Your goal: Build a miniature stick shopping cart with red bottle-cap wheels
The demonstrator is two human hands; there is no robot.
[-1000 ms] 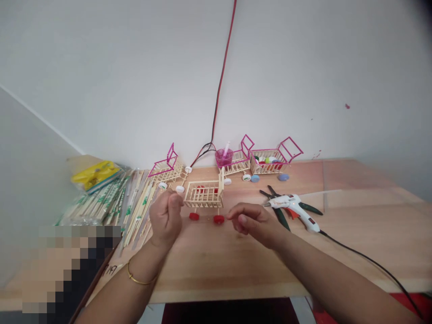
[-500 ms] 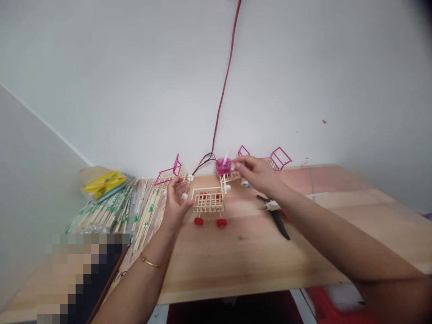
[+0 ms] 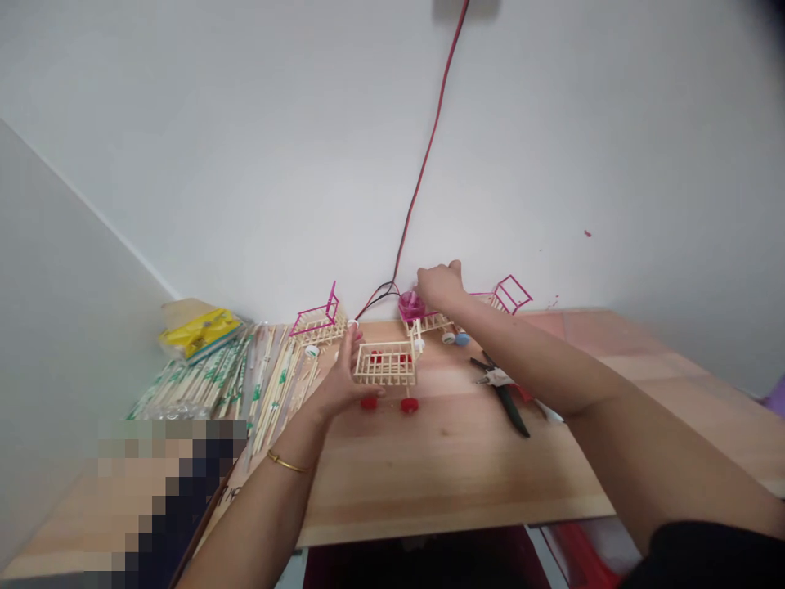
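A small shopping cart [image 3: 386, 364] built of pale wooden sticks stands upright on red wheels on the table. My left hand [image 3: 340, 380] is at its left end, fingers stretched upward and thumb extended along the lower front; I cannot tell how firmly it touches. Behind the cart sits a pink see-through cup [image 3: 412, 307] with a pale stick-like thing leaning in it. At the cup's right edge, my right hand [image 3: 441, 288] is closed with its fingers curled. What lies inside those fingers is hidden.
Pink-trimmed stick carts stand along the wall, one at left [image 3: 319, 323], others partly behind my right arm. Dark-handled pliers [image 3: 510, 409] and a white-bodied tool [image 3: 495, 376] lie at right. Bundled sticks [image 3: 202, 376] and a yellow packet [image 3: 199, 334] are left. A red-black cable [image 3: 423, 176] hangs down the wall.
My right hand has gone from loosely reaching fingers to a closed grip beside the cup. The pale stick in the cup leans more. My left thumb now extends across the cart's lower front.
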